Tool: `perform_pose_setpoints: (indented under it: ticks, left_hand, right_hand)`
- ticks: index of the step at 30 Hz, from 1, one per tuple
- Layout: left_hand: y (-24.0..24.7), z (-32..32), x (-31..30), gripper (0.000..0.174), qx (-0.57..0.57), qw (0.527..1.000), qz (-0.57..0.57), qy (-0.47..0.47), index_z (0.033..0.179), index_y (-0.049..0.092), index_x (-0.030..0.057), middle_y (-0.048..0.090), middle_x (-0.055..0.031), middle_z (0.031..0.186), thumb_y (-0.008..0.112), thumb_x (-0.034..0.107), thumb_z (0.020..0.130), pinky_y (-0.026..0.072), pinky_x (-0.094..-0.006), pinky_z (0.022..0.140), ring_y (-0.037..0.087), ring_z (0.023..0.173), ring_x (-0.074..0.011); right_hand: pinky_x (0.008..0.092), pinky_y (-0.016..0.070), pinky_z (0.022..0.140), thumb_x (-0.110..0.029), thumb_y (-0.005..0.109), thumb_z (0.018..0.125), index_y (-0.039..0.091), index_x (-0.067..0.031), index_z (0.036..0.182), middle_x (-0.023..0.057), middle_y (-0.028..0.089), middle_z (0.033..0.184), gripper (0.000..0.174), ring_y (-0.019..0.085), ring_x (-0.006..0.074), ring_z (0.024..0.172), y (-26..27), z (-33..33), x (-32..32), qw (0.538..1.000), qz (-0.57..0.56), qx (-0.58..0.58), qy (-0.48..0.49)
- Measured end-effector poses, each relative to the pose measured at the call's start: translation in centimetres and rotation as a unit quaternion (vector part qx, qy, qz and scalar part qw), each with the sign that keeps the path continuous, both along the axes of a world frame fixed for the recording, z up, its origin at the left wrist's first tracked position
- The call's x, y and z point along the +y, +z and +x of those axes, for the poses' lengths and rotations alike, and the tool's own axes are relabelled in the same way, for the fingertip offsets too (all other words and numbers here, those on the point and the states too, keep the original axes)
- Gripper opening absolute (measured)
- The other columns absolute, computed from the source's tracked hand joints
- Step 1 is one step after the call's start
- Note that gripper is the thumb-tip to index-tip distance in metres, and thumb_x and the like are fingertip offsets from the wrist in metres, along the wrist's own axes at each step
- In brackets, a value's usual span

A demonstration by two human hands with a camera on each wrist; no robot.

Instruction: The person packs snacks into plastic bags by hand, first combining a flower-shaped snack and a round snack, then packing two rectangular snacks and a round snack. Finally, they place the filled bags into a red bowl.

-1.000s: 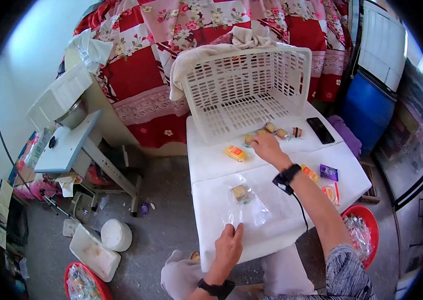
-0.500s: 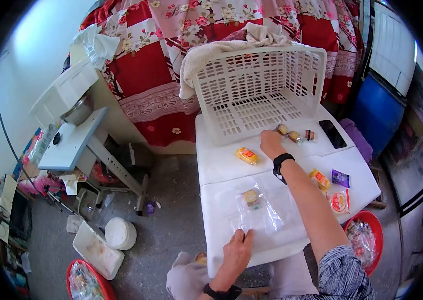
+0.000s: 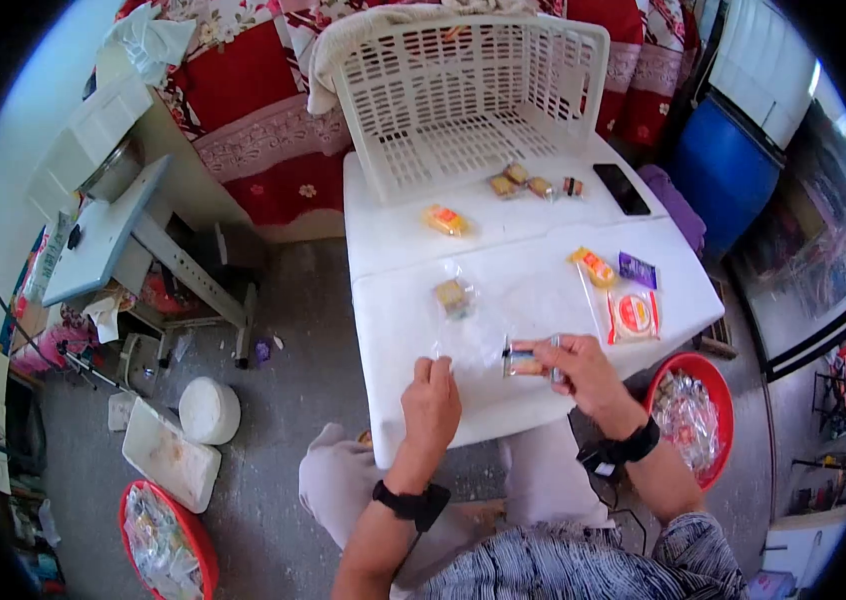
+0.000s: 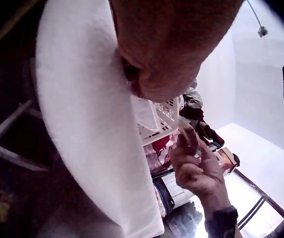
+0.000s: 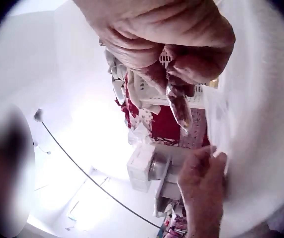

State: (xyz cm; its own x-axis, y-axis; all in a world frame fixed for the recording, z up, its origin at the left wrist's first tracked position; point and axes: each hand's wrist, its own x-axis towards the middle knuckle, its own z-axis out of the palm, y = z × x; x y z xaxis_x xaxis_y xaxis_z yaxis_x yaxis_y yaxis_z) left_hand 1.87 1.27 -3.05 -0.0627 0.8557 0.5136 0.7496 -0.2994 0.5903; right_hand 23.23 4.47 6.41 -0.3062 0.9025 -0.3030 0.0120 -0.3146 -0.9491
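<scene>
Left hand [image 3: 430,408] fingers pinch the bag [image 3: 465,338] by the surface's [image 3: 388,415] near edge; right hand [image 3: 591,380] fingers grip a packet [image 3: 525,365], probably best laid flat, bag held taut.

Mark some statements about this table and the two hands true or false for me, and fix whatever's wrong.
The right hand holds a small wrapped packet. True.
The left hand rests on the phone. False: it pinches the edge of a clear bag.
The purple packet lies inside the white crate. False: it lies on the table, beside a yellow packet.
A blue barrel stands to the right of the table. True.
</scene>
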Motion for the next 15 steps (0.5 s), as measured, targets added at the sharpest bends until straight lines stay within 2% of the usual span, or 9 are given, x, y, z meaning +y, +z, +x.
perform_pose_setpoints:
  ticks: [2, 4, 5, 6, 9, 10, 12, 13, 15]
  left_hand:
    - [0.0, 0.0, 0.3, 0.020, -0.027, 0.999, 0.021, -0.001, 0.097, 0.055, 0.0023, 0.054, -0.0162, 0.084, 0.059, -0.004, 0.079, 0.0466, -0.0422, 0.054, 0.057, 0.064, -0.0358]
    - [-0.2, 0.2, 0.4, 0.019, -0.026, 0.999, 0.030, -0.003, 0.096, 0.054, 0.0024, 0.054, -0.0164, 0.084, 0.060, -0.004, 0.079, 0.0461, -0.0421, 0.053, 0.058, 0.063, -0.0355]
    - [-0.2, 0.2, 0.4, 0.019, -0.031, 0.999, 0.029, -0.002, 0.096, 0.054, 0.0032, 0.054, -0.0159, 0.083, 0.060, -0.004, 0.079, 0.0460, -0.0419, 0.053, 0.057, 0.063, -0.0353]
    - [-0.1, 0.2, 0.4, 0.019, -0.037, 0.999, 0.030, 0.000, 0.096, 0.055, 0.0041, 0.054, -0.0154, 0.082, 0.060, -0.003, 0.080, 0.0459, -0.0418, 0.052, 0.057, 0.062, -0.0351]
    - [0.3, 0.2, 0.4, 0.017, -0.031, 0.999, 0.036, 0.012, 0.094, 0.056, 0.0059, 0.054, -0.0140, 0.080, 0.061, -0.002, 0.081, 0.0457, -0.0411, 0.051, 0.058, 0.061, -0.0339]
    - [0.3, 0.2, 0.5, 0.017, -0.032, 0.999, 0.040, 0.014, 0.094, 0.056, 0.0059, 0.054, -0.0140, 0.080, 0.061, -0.002, 0.081, 0.0457, -0.0411, 0.051, 0.058, 0.061, -0.0339]
    - [0.4, 0.0, 0.5, 0.016, -0.035, 0.998, 0.054, 0.024, 0.094, 0.059, 0.0068, 0.054, -0.0129, 0.079, 0.061, -0.002, 0.080, 0.0456, -0.0402, 0.051, 0.058, 0.060, -0.0326]
    - [0.5, -0.1, 0.4, 0.016, -0.036, 0.997, 0.057, 0.028, 0.094, 0.059, 0.0068, 0.054, -0.0129, 0.079, 0.061, -0.002, 0.080, 0.0456, -0.0402, 0.051, 0.058, 0.060, -0.0326]
    - [0.8, -0.1, 0.3, 0.019, -0.044, 0.997, 0.065, 0.023, 0.096, 0.062, 0.0063, 0.054, -0.0124, 0.077, 0.061, -0.003, 0.080, 0.0458, -0.0390, 0.051, 0.058, 0.061, -0.0312]
  right_hand:
    - [0.0156, 0.0345, 0.048, -0.021, 0.061, 0.092, 0.069, 0.0015, 0.100, 0.0043, 0.070, 0.093, 0.025, 0.055, 0.0020, 0.063, -1.8, -0.3, -2.1, 1.000, -0.025, -0.004, -0.002]
    - [0.0202, 0.0385, 0.050, -0.017, 0.064, 0.090, 0.069, -0.0002, 0.105, 0.0014, 0.068, 0.083, 0.023, 0.051, 0.0032, 0.059, -2.6, -2.1, -3.2, 0.973, 0.197, -0.109, -0.050]
    - [0.0260, 0.0426, 0.053, -0.010, 0.068, 0.084, 0.068, -0.0020, 0.104, 0.0024, 0.061, 0.076, 0.022, 0.051, 0.0087, 0.058, -3.5, -2.3, -3.2, 0.955, 0.250, -0.151, -0.057]
    - [0.0260, 0.0426, 0.053, -0.010, 0.068, 0.084, 0.068, -0.0020, 0.104, 0.0024, 0.061, 0.076, 0.022, 0.051, 0.0087, 0.058, -3.3, -2.7, -3.3, 0.954, 0.252, -0.152, -0.058]
    - [0.0310, 0.0450, 0.056, -0.001, 0.070, 0.074, 0.066, -0.0036, 0.099, 0.0095, 0.052, 0.081, 0.026, 0.056, 0.0232, 0.065, -3.4, -3.9, -2.9, 0.861, 0.450, -0.237, -0.022]
    - [0.0310, 0.0450, 0.056, -0.001, 0.070, 0.074, 0.066, -0.0036, 0.099, 0.0095, 0.052, 0.081, 0.026, 0.056, 0.0232, 0.065, -3.5, -4.0, -2.7, 0.859, 0.454, -0.237, -0.020]
    - [0.0286, 0.0466, 0.056, 0.001, 0.069, 0.073, 0.065, -0.0024, 0.100, 0.0081, 0.053, 0.083, 0.028, 0.057, 0.0221, 0.068, -3.5, -4.3, -2.1, 0.779, 0.550, -0.302, -0.003]
    - [0.0286, 0.0466, 0.056, 0.001, 0.069, 0.073, 0.065, -0.0024, 0.100, 0.0081, 0.053, 0.083, 0.028, 0.057, 0.0221, 0.068, -3.5, -4.6, -2.0, 0.777, 0.553, -0.301, -0.001]
    - [0.0329, 0.0485, 0.058, -0.004, 0.066, 0.075, 0.062, -0.0034, 0.098, 0.0073, 0.049, 0.083, 0.024, 0.057, 0.0234, 0.074, -3.4, -5.1, -1.8, 0.699, 0.609, -0.374, 0.020]
